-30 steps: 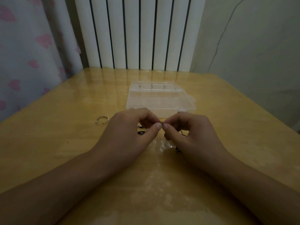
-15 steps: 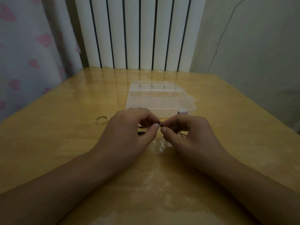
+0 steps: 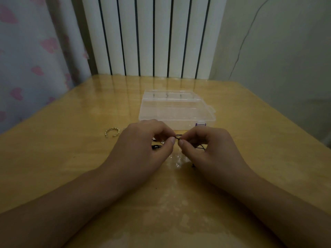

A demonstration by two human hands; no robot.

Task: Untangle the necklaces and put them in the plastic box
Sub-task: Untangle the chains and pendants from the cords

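Note:
My left hand (image 3: 143, 147) and my right hand (image 3: 209, 149) meet at the middle of the wooden table (image 3: 71, 158), fingertips almost touching. Both pinch a thin dark necklace cord (image 3: 179, 137) between thumb and forefinger. More of the tangled cord and small metal pieces (image 3: 157, 143) lie under and between the hands, mostly hidden. The clear plastic box (image 3: 175, 108) sits closed just beyond my hands, with a small purple latch at its front right.
A gold open ring-shaped piece (image 3: 112, 131) lies on the table left of my left hand. A crumpled clear plastic bit (image 3: 179, 160) lies between my wrists. A striped panel and walls stand behind the table; a curtain hangs at the left.
Both hands stay together at the same spot. The fingertips have shifted slightly on the cord, and a short stretch of cord now shows between them.

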